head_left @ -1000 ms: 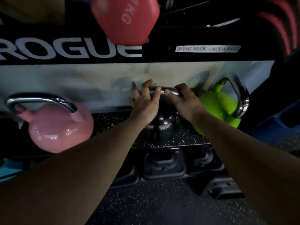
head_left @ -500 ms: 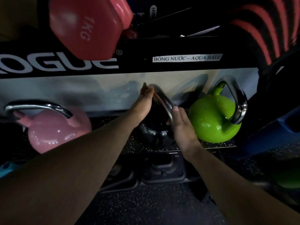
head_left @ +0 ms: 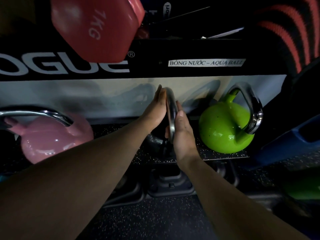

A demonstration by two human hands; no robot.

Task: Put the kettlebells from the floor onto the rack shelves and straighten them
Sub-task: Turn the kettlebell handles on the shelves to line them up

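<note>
A black kettlebell (head_left: 154, 139) with a chrome handle (head_left: 171, 115) stands on the speckled rack shelf (head_left: 225, 155), mid-frame. My left hand (head_left: 155, 110) lies flat against the handle's left side, and my right hand (head_left: 181, 132) presses flat against its right side, fingers straight. The handle now points away from me, edge-on. A pink kettlebell (head_left: 52, 139) sits on the shelf to the left, a green kettlebell (head_left: 225, 129) to the right with its handle turned sideways. The black bell's body is mostly hidden by my hands.
A red 1 kg dumbbell (head_left: 93, 26) juts over the upper black rack beam (head_left: 190, 52). Black rack feet (head_left: 169, 186) stand on the speckled floor below the shelf. A blue object (head_left: 285, 144) leans at right; another green object (head_left: 304, 186) lies low at far right.
The black kettlebell's handle has turned from crosswise to edge-on, pointing away from me. My hands went from gripping over the handle to pressing flat on its two sides.
</note>
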